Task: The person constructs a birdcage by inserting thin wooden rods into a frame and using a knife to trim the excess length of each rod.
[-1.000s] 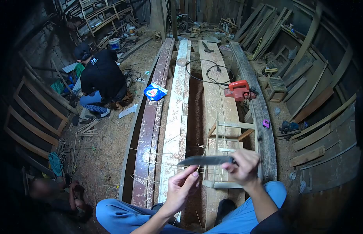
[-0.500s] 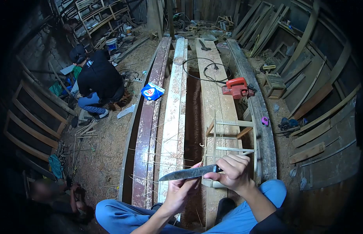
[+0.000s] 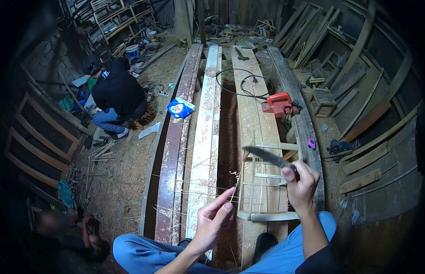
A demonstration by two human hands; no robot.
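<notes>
My right hand (image 3: 303, 189) is closed round the handle of a knife (image 3: 267, 156). Its dark blade points up and to the left, over a small frame of light wood (image 3: 269, 216). Lower and to the left, my left hand (image 3: 208, 226) pinches a thin wood strip (image 3: 236, 183) between thumb and fingers. The strip's upper end carries small curled shavings. Blade and strip are apart. Several slender sticks (image 3: 194, 194) lie across the planks beside my left hand.
Long planks (image 3: 204, 137) with gaps between them run away from me, strewn with shavings. On them are a red power tool (image 3: 278, 105) with a black cord, a blue packet (image 3: 179, 108) and a pink tape measure (image 3: 311, 144). A person (image 3: 118, 91) crouches at left; another sits lower left.
The knife has lifted away from my left hand, up and to the right, its blade now tilted upward. My left hand stays low, and the pinched strip now shows clearly.
</notes>
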